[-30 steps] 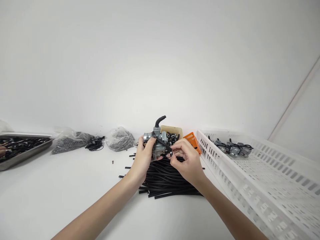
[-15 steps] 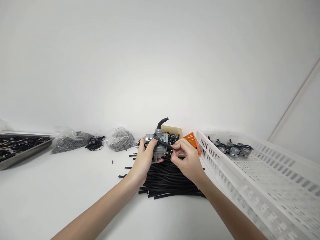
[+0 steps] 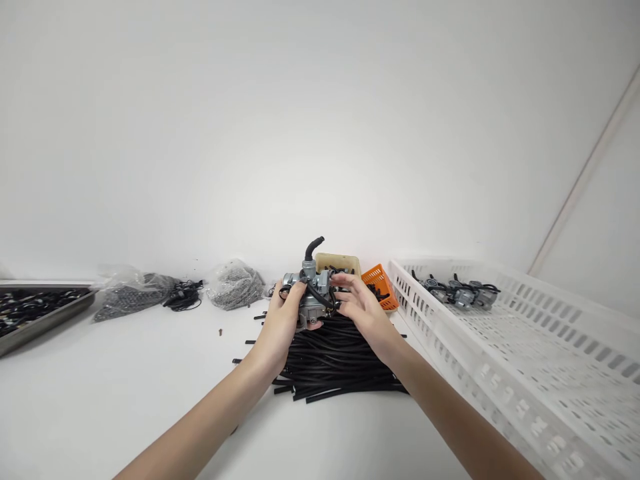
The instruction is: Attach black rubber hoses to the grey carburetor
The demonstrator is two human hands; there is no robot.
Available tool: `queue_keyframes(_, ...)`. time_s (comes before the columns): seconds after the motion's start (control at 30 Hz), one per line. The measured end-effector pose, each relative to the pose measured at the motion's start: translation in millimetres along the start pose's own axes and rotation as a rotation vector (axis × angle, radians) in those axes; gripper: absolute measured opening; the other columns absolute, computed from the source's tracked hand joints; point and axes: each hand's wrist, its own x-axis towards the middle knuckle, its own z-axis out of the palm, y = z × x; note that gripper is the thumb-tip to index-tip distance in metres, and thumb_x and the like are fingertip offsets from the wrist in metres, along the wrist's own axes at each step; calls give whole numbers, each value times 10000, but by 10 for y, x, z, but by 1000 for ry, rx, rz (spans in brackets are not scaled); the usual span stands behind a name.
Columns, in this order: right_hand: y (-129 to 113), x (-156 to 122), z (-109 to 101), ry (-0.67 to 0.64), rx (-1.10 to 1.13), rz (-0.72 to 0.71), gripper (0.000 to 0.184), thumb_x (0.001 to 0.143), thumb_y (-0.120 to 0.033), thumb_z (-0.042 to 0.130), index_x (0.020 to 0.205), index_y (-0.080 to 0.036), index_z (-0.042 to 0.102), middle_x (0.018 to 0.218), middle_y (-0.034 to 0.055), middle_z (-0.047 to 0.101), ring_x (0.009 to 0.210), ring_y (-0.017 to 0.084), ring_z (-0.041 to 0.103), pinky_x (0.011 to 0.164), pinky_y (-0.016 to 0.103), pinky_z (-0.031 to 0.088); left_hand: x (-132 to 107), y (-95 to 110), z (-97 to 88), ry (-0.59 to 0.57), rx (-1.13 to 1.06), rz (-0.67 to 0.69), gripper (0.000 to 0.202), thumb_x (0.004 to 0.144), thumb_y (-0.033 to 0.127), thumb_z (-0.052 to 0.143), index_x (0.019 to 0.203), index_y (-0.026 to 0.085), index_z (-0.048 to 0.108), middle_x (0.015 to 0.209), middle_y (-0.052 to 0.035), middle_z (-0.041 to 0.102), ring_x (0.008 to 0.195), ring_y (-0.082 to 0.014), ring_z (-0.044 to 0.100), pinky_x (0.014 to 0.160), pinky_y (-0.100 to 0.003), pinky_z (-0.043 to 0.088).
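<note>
A metal carburetor (image 3: pixel 312 311) is gripped in my left hand (image 3: pixel 279 321), thumb across its near side and fingertips showing below. It is held upright over the hoses, with a bent black rubber cap (image 3: pixel 312 249) pointing up. A short black hose (image 3: pixel 317 295) slants across its front, down to the right. My right hand (image 3: pixel 366 308) is at the carburetor's right side, fingers apart and fingertips close to the hose end; whether they touch it I cannot tell. Under both hands lies a pile of long black rubber hoses (image 3: pixel 345 357).
A white perforated crate (image 3: pixel 505 343) at the right holds several carburetors (image 3: pixel 464 293). Behind my hands are a cream bin (image 3: pixel 340 261) and an orange basket (image 3: pixel 379 275) with black parts. Leftward lie plastic bags (image 3: pixel 235 285) of parts, black loops (image 3: pixel 183 295) and a metal tray (image 3: pixel 55 321).
My right hand has let go of the black hose's end, its fingers spreading from a pinch. The hose now hangs closer to the carburetor. My left hand keeps its hold.
</note>
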Motion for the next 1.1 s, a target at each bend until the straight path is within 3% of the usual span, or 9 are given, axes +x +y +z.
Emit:
queue_keyframes(0.07, -11, -17, 40, -53, 131, 48, 687, 750, -348, 778, 1365, -297, 479, 1444, 84, 554, 1290, 236, 570, 1090, 439, 477, -11, 2, 8, -5, 14, 13, 327, 830, 475, 675, 1009, 223, 570, 886, -23, 640, 800, -185, 660, 588, -267, 595)
queue_keyframes(0.13, -46, -37, 74, -57, 159, 83, 830, 707, -383, 844, 1416, -273, 428, 1483, 120, 526, 1363, 251, 521, 1169, 470, 411, -26, 7, 17, -11, 31, 18, 310, 839, 460, 676, 1003, 221, 564, 830, -4, 612, 755, -174, 651, 577, -268, 597)
queue_keyframes(0.27, -127, -46, 75, -20, 145, 98, 777, 640, -402, 895, 1299, -206, 531, 1362, 155, 630, 1306, 292, 581, 1163, 506, 427, -53, 27, 29, -56, 52, 8, 308, 856, 448, 668, 1046, 223, 578, 823, -3, 596, 741, -170, 635, 571, -280, 605)
queue_keyframes(0.47, -167, -14, 7, 22, 106, 111, 670, 613, -425, 908, 1156, -201, 585, 1104, 115, 744, 1102, 291, 700, 1025, 499, 546, -35, 50, 32, -71, 41, -49, 298, 865, 434, 642, 1046, 198, 625, 831, -27, 629, 722, -167, 616, 559, -283, 609)
queue_keyframes(0.53, -156, -22, 5, 12, 60, 101, 705, 607, -435, 912, 1184, -206, 578, 1123, 105, 732, 1096, 273, 698, 1058, 483, 521, -18, 51, 25, -79, 34, -86, 279, 876, 433, 611, 1000, 184, 640, 849, -42, 658, 734, -169, 620, 580, -287, 616)
queue_keyframes(0.63, -128, -45, 21, -19, 20, 62, 838, 633, -441, 903, 1346, -255, 504, 1353, 107, 620, 1203, 259, 640, 1115, 465, 469, -10, 65, 19, -49, 41, -117, 287, 872, 445, 605, 1001, 193, 657, 881, -43, 693, 748, -168, 645, 606, -264, 616)
queue_keyframes(0.8, -183, -51, -4, -68, 16, 42, 1028, 576, -395, 950, 1456, -278, 434, 1375, 109, 606, 1275, 285, 596, 1160, 490, 416, -53, 134, 32, -105, 3, -77, 418, 824, 483, 653, 1176, 258, 656, 1085, -44, 711, 873, -222, 689, 617, -330, 649)
queue_keyframes(0.97, -356, -145, -28, -43, -43, -41, 867, 549, -354, 962, 1314, -278, 561, 1214, 71, 702, 1178, 285, 658, 1117, 506, 459, -49, 151, 10, -210, -14, -17, 699, 734, 560, 726, 1358, 286, 573, 1150, -65, 713, 794, -250, 723, 580, -380, 653)
queue_keyframes(1.1, -548, -178, -53, 103, -82, -223, 813, 580, -352, 945, 1296, -296, 565, 1242, 60, 684, 1181, 275, 651, 1115, 509, 469, -21, 251, -46, -208, -22, 72, 831, 639, 598, 804, 1390, 351, 546, 1542, -63, 483, 1072, -358, 705, 709, -399, 669)
